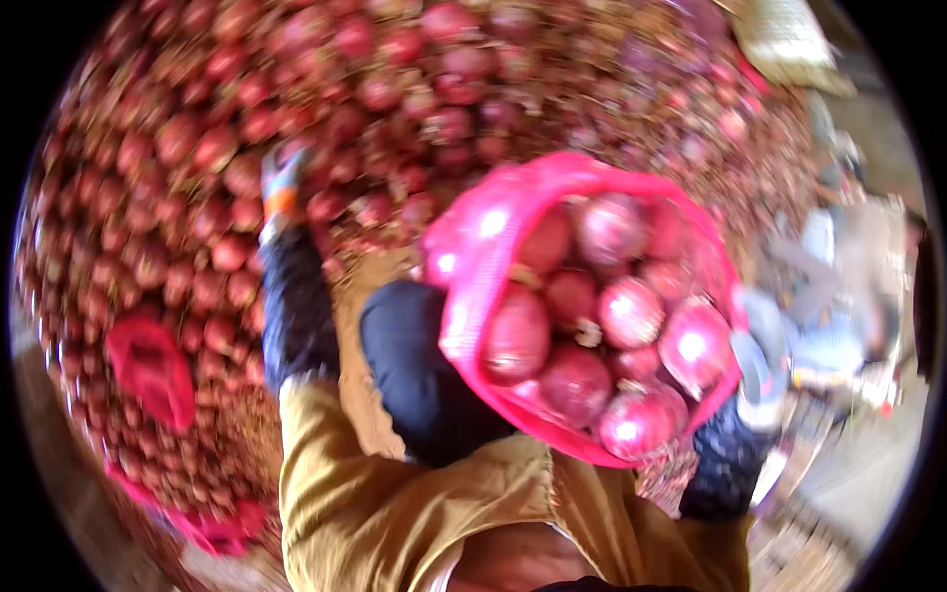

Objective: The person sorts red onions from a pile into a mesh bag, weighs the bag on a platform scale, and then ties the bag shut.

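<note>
A bright pink mesh sack (pixel 459 266) stands with its mouth wide, filled with large red onions (pixel 631 314). My right hand (pixel 760 345), in a grey-blue glove, grips the sack's rim on the right side. My left hand (pixel 283 185), gloved with an orange band at the wrist, reaches forward to the heap of red onions (pixel 178 138). Motion smears its fingers, so I cannot make out whether they close on an onion. Dark sleeve covers run up both my forearms, below mustard-coloured sleeves.
The onion heap spreads across the far side and left, with dry skins among it. An unfilled pink mesh bag (pixel 150 370) lies at left, and more pink netting (pixel 217 528) lies nearer. A pale sack (pixel 784 44) is at far right. Another person (pixel 838 296) sits blurred at right.
</note>
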